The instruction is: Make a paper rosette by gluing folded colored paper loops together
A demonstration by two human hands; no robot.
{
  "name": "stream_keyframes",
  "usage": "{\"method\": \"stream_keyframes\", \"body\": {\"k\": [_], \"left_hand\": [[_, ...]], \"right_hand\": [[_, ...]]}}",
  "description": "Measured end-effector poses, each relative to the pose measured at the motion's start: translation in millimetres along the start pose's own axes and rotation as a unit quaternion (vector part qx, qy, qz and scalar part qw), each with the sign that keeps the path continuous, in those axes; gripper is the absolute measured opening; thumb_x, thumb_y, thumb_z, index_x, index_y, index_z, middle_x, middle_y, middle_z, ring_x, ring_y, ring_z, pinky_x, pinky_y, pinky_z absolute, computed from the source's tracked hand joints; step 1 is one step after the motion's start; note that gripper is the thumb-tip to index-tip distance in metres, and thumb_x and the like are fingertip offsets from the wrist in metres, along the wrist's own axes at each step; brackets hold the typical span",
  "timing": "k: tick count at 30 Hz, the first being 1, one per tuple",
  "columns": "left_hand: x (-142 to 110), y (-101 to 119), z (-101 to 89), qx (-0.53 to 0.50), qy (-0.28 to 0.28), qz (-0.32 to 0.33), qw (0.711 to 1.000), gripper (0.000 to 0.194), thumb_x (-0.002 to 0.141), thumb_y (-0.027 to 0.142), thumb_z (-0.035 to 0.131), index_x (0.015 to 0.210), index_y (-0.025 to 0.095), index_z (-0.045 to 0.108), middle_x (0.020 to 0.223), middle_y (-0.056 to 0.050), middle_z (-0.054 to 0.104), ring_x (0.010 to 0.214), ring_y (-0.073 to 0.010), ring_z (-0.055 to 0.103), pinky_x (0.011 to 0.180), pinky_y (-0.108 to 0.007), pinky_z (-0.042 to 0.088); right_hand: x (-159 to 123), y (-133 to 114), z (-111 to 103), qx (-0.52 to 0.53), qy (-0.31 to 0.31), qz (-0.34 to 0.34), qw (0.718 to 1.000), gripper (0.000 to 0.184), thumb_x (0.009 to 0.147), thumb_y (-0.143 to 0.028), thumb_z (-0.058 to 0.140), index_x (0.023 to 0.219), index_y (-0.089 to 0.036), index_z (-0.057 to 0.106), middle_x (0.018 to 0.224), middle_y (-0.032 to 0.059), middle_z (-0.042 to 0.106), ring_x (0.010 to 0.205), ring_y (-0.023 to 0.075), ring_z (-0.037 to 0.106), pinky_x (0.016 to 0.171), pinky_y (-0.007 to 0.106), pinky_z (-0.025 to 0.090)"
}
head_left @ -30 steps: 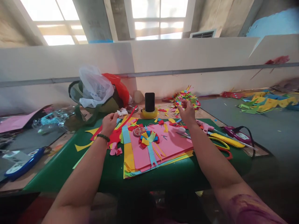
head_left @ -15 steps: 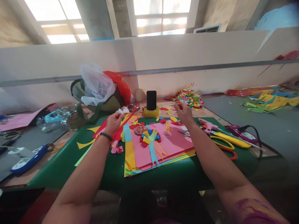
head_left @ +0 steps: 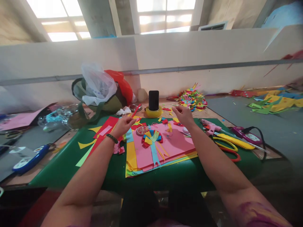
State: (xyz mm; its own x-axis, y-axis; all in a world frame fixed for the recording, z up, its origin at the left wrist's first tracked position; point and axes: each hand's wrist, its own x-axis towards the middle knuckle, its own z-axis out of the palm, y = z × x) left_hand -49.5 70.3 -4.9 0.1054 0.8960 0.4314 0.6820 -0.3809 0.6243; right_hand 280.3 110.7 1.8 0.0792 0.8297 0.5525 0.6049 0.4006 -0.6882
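A thin red paper strip (head_left: 136, 110) rises from the pinched fingers of my left hand (head_left: 125, 124), which wears a beaded bracelet. My right hand (head_left: 184, 116) hovers over the far right part of the pink sheets, fingertips pressed together; whatever they hold is too small to make out. Between and below the hands, a paper rosette (head_left: 152, 138) with a light blue tail lies on the stacked pink paper (head_left: 176, 143). Beside it sits a round red-patterned tin (head_left: 142, 130). Red paper (head_left: 107, 126) lies partly under my left wrist.
A phone (head_left: 153, 100) stands in a yellow tape roll (head_left: 153, 112). To the right are a pink glue gun (head_left: 211, 126), a yellow cutter (head_left: 235, 141) and scissors (head_left: 230, 154). A bag (head_left: 111, 102) stands back left, and a pile of paper flowers (head_left: 192, 99) back right.
My left hand has moved right, toward the middle, carrying the red strip. My right hand has shifted slightly left, so the hands are closer together.
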Motion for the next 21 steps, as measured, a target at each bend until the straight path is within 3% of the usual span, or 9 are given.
{"method": "stream_keyframes", "body": {"k": [4, 6, 7, 9, 12, 15, 21], "left_hand": [[2.4, -6.7, 1.8, -0.019, 0.011, -0.003, 1.000, 0.037, 0.080, 0.055, 0.059, 0.073, 0.019, 0.067, 0.061, 0.000, 0.059, 0.059, -0.0152, 0.051, 0.054, -0.027, 0.037], [7.2, -15.0, -7.6, -0.040, 0.076, -0.027, 0.996, 0.038, 0.080, 0.054, 0.061, 0.092, 0.019, 0.068, 0.071, -0.002, 0.065, 0.066, -0.0170, 0.058, 0.059, -0.028, 0.044], [10.1, -20.0, -14.5, -0.073, 0.140, -0.053, 0.986, 0.041, 0.079, 0.054, 0.063, 0.099, 0.018, 0.066, 0.075, -0.003, 0.066, 0.069, -0.0175, 0.061, 0.062, -0.028, 0.046], [15.9, -30.2, -30.2, -0.112, 0.222, -0.094, 0.964, 0.042, 0.086, 0.055, 0.052, 0.106, 0.019, 0.059, 0.081, -0.004, 0.067, 0.070, -0.0165, 0.063, 0.062, -0.027, 0.048], [21.5, -43.3, -50.7, -0.242, 0.333, -0.178, 0.894, 0.036, 0.090, 0.055, 0.047, 0.104, 0.023, 0.054, 0.082, -0.003, 0.067, 0.065, -0.0144, 0.063, 0.058, -0.026, 0.046], [22.9, -50.8, -58.8, -0.300, 0.353, -0.219, 0.859, 0.034, 0.092, 0.053, 0.043, 0.107, 0.024, 0.054, 0.082, -0.004, 0.068, 0.067, -0.0152, 0.065, 0.058, -0.026, 0.046], [22.0, -53.5, -56.1, -0.307, 0.344, -0.229, 0.857, 0.033, 0.094, 0.049, 0.039, 0.100, 0.022, 0.057, 0.090, -0.007, 0.069, 0.071, -0.0149, 0.066, 0.060, -0.027, 0.047]], "right_hand": [[-0.1, -0.6, 0.4, -0.003, -0.003, 0.014, 1.000, 0.032, 0.079, -0.048, 0.061, 0.063, -0.022, 0.051, 0.060, -0.0009, 0.057, 0.059, 0.0160, 0.051, 0.057, 0.030, 0.035], [0.6, 0.9, 0.0, -0.004, 0.009, 0.015, 1.000, 0.035, 0.077, -0.050, 0.062, 0.062, -0.023, 0.048, 0.059, -0.0012, 0.056, 0.059, 0.0159, 0.050, 0.057, 0.029, 0.034], [0.9, 2.0, 0.0, -0.002, 0.013, 0.014, 1.000, 0.034, 0.078, -0.051, 0.061, 0.062, -0.023, 0.048, 0.060, -0.0009, 0.056, 0.059, 0.0160, 0.051, 0.058, 0.030, 0.035], [1.7, 4.7, 0.6, 0.008, 0.013, 0.012, 1.000, 0.032, 0.079, -0.050, 0.058, 0.065, -0.023, 0.050, 0.062, -0.0001, 0.058, 0.060, 0.0164, 0.052, 0.060, 0.030, 0.037], [2.8, 9.5, 3.0, 0.023, 0.007, 0.020, 1.000, 0.028, 0.078, -0.049, 0.059, 0.075, -0.021, 0.057, 0.067, 0.0015, 0.062, 0.063, 0.0176, 0.056, 0.062, 0.032, 0.040], [3.7, 13.5, 5.3, 0.038, 0.008, 0.026, 0.999, 0.029, 0.076, -0.047, 0.061, 0.088, -0.020, 0.060, 0.070, 0.0020, 0.064, 0.064, 0.0189, 0.058, 0.064, 0.033, 0.043], [4.2, 16.6, 7.1, 0.049, 0.022, 0.033, 0.998, 0.033, 0.071, -0.041, 0.064, 0.096, -0.019, 0.059, 0.069, 0.0006, 0.063, 0.063, 0.0188, 0.058, 0.065, 0.034, 0.045]]}}
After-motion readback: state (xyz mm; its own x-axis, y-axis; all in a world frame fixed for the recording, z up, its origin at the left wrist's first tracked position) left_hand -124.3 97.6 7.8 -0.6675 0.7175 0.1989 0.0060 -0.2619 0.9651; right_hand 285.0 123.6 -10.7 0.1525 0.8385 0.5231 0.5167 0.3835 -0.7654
